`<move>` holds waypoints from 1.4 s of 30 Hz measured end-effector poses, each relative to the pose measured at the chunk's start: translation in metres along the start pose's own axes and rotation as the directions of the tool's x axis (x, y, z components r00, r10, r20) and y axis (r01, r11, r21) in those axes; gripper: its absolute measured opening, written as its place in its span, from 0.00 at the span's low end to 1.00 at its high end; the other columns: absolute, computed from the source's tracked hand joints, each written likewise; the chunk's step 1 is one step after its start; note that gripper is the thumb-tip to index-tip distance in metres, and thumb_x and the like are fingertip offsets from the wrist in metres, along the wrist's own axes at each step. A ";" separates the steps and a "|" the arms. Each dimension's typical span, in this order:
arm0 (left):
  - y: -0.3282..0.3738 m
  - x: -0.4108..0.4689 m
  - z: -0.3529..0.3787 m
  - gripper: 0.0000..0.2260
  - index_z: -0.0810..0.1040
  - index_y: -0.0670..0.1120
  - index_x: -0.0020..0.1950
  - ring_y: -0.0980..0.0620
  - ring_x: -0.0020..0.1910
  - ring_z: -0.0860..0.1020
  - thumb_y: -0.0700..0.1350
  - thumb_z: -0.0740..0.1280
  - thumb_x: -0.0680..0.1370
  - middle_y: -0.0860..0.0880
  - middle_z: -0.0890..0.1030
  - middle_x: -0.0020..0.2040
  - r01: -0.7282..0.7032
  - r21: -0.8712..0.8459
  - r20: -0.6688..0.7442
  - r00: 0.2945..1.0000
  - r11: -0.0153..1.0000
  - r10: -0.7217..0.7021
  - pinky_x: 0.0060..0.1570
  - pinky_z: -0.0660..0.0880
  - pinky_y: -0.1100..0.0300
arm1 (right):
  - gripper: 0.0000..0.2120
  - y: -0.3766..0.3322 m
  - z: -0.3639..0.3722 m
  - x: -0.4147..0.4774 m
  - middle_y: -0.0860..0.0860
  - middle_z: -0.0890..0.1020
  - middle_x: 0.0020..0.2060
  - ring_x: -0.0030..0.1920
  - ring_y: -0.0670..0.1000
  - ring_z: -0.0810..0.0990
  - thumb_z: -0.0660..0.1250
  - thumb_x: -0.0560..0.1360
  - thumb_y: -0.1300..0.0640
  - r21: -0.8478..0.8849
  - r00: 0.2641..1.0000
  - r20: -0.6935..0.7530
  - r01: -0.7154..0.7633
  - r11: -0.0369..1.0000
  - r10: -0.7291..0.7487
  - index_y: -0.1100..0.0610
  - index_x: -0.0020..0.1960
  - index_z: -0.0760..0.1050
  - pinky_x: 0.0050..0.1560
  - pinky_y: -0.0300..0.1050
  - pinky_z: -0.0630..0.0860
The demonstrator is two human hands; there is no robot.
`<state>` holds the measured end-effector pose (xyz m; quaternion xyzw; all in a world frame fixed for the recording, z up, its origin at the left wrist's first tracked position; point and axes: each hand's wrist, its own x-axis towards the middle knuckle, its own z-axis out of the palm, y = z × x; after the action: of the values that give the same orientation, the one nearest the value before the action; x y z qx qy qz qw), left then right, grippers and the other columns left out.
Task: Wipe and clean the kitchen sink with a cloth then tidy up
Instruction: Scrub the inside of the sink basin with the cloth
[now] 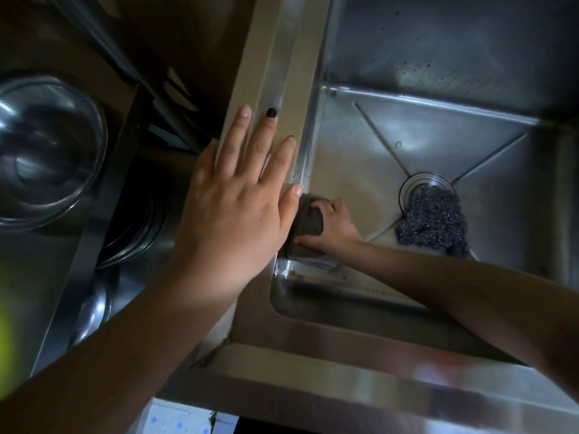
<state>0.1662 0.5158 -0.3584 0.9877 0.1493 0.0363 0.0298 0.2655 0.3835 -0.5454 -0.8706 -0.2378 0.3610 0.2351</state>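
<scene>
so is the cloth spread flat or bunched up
Bunched up: the cloth is wadded in the right hand, whose fingers curl round it, against the left wall of the sink.

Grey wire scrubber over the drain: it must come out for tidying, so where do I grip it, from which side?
Pinch the bunched middle of the dark grey wire scrubber from straight above: it lies limp on the steel sink floor, partly covering the round drain, with no handle.

Our left hand (238,195) lies flat, palm down, fingers straight and spread, its forearm running back toward us. Just past its thumb, our right hand (333,228) curls its fingers round the cloth (308,222), arm outstretched.
</scene>
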 end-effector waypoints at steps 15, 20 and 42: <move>0.000 0.000 -0.001 0.22 0.66 0.45 0.71 0.42 0.74 0.56 0.52 0.54 0.79 0.43 0.63 0.73 -0.002 -0.008 -0.004 1.000 1.000 0.002 0.68 0.61 0.43 | 0.42 -0.003 0.023 -0.038 0.57 0.61 0.64 0.65 0.58 0.61 0.78 0.63 0.54 -0.053 0.989 0.146 0.044 0.998 -0.036 0.55 0.71 0.60 0.63 0.44 0.63; 0.001 0.000 -0.001 0.22 0.67 0.45 0.71 0.41 0.74 0.57 0.51 0.55 0.78 0.43 0.64 0.73 -0.002 -0.013 -0.010 1.000 1.000 0.001 0.67 0.61 0.42 | 0.42 0.000 0.013 -0.021 0.58 0.64 0.61 0.63 0.57 0.62 0.78 0.61 0.49 -0.112 0.992 0.100 0.082 0.990 -0.071 0.57 0.69 0.63 0.63 0.45 0.62; 0.000 0.000 0.000 0.23 0.64 0.46 0.72 0.43 0.75 0.53 0.52 0.52 0.79 0.44 0.60 0.75 0.004 -0.019 0.008 1.000 1.000 -0.004 0.69 0.58 0.43 | 0.41 -0.001 0.022 -0.029 0.59 0.64 0.60 0.62 0.60 0.63 0.76 0.63 0.46 -0.228 0.996 0.060 0.076 0.971 -0.064 0.59 0.68 0.61 0.62 0.52 0.66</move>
<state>0.1662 0.5155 -0.3586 0.9872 0.1507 0.0337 0.0401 0.2308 0.3727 -0.5435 -0.8733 -0.3145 0.3451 0.1390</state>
